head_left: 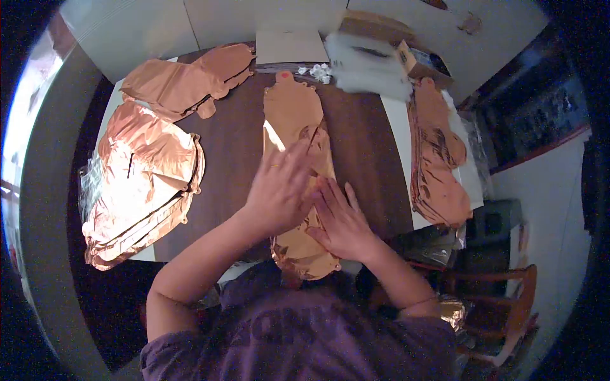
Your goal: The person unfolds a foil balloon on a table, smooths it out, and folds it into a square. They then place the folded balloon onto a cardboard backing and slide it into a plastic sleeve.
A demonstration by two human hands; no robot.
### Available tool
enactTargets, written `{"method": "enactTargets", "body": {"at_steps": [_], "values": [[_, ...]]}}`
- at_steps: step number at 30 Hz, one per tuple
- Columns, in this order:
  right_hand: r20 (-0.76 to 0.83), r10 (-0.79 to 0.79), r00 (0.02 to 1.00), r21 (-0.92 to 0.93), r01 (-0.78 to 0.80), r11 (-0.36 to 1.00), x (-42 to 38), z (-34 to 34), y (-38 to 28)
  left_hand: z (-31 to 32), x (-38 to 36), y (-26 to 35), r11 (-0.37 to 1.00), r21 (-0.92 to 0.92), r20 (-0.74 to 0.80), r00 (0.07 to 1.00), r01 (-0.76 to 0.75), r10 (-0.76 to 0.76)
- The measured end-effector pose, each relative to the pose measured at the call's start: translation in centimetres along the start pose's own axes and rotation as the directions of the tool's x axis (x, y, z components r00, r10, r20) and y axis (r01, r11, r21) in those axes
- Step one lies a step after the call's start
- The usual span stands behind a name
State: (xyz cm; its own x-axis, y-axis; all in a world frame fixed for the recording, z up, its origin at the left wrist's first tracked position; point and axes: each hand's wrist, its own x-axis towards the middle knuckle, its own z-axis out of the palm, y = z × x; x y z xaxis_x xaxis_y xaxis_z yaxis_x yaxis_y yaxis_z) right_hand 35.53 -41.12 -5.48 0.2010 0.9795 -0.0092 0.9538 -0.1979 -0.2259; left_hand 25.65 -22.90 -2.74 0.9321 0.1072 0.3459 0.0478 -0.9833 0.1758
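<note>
A flat, uninflated copper-coloured foil balloon (293,114) lies lengthwise in front of me, its near end by my shirt. My left hand (279,190) is over its middle, fingers stretched out and apart. Beside it, my right hand (340,219) rests flat on the foil toward its right edge, fingers extended. Both hands hide the balloon's middle. A reddish round mark (285,75) shows on the tab at its far end.
Stacked copper foil balloons lie at the left (146,171), back left (184,82) and right (438,152) of the brown table (229,146). Small white pieces (321,73), clear plastic (368,66) and an open box (426,63) are at the back. A wooden chair (495,305) stands right.
</note>
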Motion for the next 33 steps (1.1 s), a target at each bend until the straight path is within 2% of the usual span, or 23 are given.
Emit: {"method": "enactTargets", "body": {"at_steps": [1, 4, 8, 10, 11, 14, 17, 20, 23, 26, 28, 30, 33], "values": [[0.022, 0.0, 1.0, -0.008, 0.0, 1.0, -0.1, 0.0, 0.0, 0.6, 0.8, 0.1, 0.983, -0.085, -0.052, 0.986, -0.162, 0.158], [0.055, 0.013, 0.998, -0.032, -0.011, 0.999, 0.3, -0.1, -0.1, 4.0, 3.2, -0.1, 0.947, 0.022, 0.034, 0.947, -0.321, 0.32], [0.061, 0.056, 0.997, -0.004, -0.056, 0.998, 0.5, -0.6, -0.5, 5.1, 6.6, -2.1, 0.955, 0.144, 0.088, 0.964, -0.26, 0.249], [0.038, 0.039, 0.998, -0.001, -0.039, 0.999, 0.3, -0.7, -0.3, 6.8, 7.7, -3.4, 0.952, 0.225, 0.032, 0.978, -0.209, 0.207], [0.008, 0.019, 1.0, -0.013, -0.019, 1.0, 0.2, -0.3, -0.2, 8.2, 8.3, -4.2, 0.963, 0.222, -0.047, 0.985, -0.15, 0.164], [-0.019, 0.002, 1.0, -0.041, -0.002, 0.999, 0.2, -0.4, -0.2, 7.7, 9.7, -5.1, 0.984, 0.144, 0.044, 0.995, -0.1, 0.095], [-0.028, -0.001, 1.0, -0.066, -0.001, 0.998, 0.0, -0.3, -0.2, 7.0, 10.7, -5.6, 0.998, 0.053, 0.069, 0.997, -0.033, 0.029], [-0.048, -0.008, 0.999, -0.047, 0.006, 0.999, 0.0, -0.1, -0.2, 6.2, 11.2, -6.4, 0.997, -0.072, 0.188, 0.982, 0.033, -0.019], [-0.04, -0.016, 0.999, -0.023, 0.015, 1.0, 0.1, -0.5, -0.1, 4.5, 8.9, -7.4, 0.861, -0.486, 0.023, 0.987, 0.149, -0.158], [0.001, 0.004, 1.0, 0.055, -0.004, 0.998, 0.2, -1.9, -0.2, 2.0, 3.2, -4.4, 0.955, -0.206, -0.141, 0.959, 0.214, -0.246], [0.003, -0.004, 1.0, 0.162, 0.003, 0.987, 0.7, -2.7, 0.4, 1.7, -0.9, -2.0, 0.972, -0.092, -0.055, 0.974, 0.215, -0.22], [-0.027, -0.035, 0.999, 0.294, 0.042, 0.955, 1.7, -3.6, 2.0, 2.1, -2.5, -1.3, 0.971, -0.056, 0.039, 0.973, 0.231, -0.229], [-0.254, -0.041, 0.966, 0.131, 0.076, 0.988, 4.0, -4.2, 3.5, 3.0, -3.6, -1.2, 0.977, 0.004, 0.095, 0.973, 0.211, -0.211]]}}
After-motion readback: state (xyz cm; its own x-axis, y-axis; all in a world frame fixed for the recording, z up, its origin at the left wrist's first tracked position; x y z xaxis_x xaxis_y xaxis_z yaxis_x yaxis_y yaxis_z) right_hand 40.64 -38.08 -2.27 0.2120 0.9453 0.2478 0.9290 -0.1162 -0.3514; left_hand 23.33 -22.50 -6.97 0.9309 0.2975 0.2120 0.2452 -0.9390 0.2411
